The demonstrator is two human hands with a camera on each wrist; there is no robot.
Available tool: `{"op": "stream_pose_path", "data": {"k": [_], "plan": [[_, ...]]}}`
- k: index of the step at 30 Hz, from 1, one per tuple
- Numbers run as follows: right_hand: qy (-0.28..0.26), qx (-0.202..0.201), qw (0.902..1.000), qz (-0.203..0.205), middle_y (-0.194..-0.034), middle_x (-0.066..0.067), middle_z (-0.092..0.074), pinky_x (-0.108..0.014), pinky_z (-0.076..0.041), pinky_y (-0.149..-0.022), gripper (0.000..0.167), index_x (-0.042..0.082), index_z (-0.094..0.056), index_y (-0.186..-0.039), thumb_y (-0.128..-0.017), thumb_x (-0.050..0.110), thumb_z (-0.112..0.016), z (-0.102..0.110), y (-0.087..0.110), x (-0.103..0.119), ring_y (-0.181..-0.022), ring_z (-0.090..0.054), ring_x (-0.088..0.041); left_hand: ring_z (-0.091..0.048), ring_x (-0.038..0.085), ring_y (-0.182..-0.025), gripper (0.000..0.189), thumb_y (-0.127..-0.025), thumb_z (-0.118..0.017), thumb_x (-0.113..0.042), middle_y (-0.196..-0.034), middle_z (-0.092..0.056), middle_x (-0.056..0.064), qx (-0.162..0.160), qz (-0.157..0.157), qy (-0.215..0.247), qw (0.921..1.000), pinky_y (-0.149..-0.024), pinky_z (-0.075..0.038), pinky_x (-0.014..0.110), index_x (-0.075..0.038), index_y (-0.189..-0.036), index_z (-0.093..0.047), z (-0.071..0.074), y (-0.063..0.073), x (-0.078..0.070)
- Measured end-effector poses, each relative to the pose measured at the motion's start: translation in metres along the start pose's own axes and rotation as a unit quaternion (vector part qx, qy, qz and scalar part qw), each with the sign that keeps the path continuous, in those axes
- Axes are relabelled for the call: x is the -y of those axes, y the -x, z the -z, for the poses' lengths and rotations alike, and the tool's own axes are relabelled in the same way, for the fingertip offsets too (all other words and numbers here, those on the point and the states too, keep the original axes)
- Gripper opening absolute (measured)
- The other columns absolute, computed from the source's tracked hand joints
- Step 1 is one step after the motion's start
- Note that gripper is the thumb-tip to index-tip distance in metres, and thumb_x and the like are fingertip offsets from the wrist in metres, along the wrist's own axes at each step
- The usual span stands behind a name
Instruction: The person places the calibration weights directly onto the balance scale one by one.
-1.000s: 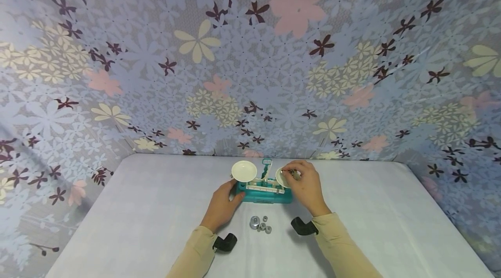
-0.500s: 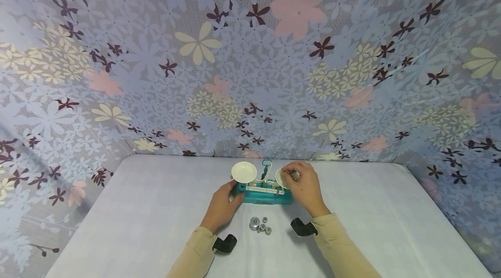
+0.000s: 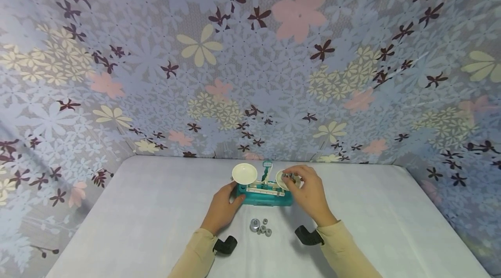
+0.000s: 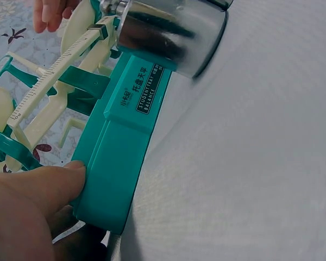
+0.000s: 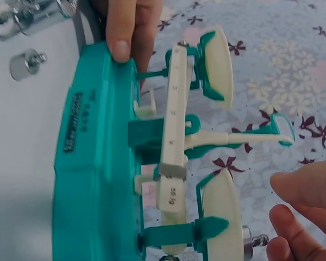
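In the lower centre of the head view, a teal tray balance [image 3: 265, 200] with cream pans stands on a white-covered table [image 3: 156, 212], before a floral backdrop [image 3: 235, 56]. At its left end, the person's left hand [image 3: 221, 209] grips the base, thumb laid on the front and fingers curled round the end. The right hand [image 3: 310, 191] is over the right pan [image 3: 279, 181], where small metal weights [image 3: 292, 178] partly show. In the lower right of the right wrist view, its fingertips are loosely bent, with a visible gap between thumb and finger, just beside a weight's knob. The left pan [image 3: 244, 174] sits higher in the frame. Below the balance, loose metal weights [image 3: 262, 228] cluster between two tan sleeves [image 3: 195, 252].
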State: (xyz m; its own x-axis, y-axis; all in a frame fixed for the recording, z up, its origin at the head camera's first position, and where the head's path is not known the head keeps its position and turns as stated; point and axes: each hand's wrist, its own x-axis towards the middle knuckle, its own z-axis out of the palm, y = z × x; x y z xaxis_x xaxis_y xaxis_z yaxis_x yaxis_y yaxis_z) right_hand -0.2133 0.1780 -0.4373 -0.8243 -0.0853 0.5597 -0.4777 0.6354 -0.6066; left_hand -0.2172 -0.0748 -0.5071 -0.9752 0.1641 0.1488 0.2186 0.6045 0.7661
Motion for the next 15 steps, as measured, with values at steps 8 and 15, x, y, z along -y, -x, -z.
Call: {"op": "stream_pose_path", "data": {"k": [8, 15], "plan": [[0.004, -0.003, 0.9998, 0.017, -0.106, -0.004, -0.069, -0.047, -0.052, -0.075, 0.019, 0.01, -0.076, -0.103, -0.085, 0.006, -0.08, 0.001, 0.016, 0.004, -0.098, -0.059, -0.025, -0.048, 0.038, -0.135, 0.057, -0.1, -0.063, -0.026, -0.144, -0.052, 0.023, 0.0, -0.004, -0.001, 1.0, -0.115, -0.039, 0.052, 0.005, -0.145, -0.047, 0.0, -0.001, 0.0], [0.028, -0.015, 0.9991, 0.028, -0.104, -0.003, -0.069, -0.045, -0.052, -0.077, 0.023, 0.012, -0.076, -0.099, -0.08, 0.001, -0.083, 0.003, 0.027, 0.008, -0.1, -0.059, -0.024, -0.048, 0.038, -0.135, 0.057, -0.1, -0.063, -0.027, -0.144, -0.052, 0.022, 0.001, -0.004, -0.003, 1.0, -0.115, -0.039, 0.052, 0.003, -0.146, -0.048, 0.0, -0.001, 0.002]]}}
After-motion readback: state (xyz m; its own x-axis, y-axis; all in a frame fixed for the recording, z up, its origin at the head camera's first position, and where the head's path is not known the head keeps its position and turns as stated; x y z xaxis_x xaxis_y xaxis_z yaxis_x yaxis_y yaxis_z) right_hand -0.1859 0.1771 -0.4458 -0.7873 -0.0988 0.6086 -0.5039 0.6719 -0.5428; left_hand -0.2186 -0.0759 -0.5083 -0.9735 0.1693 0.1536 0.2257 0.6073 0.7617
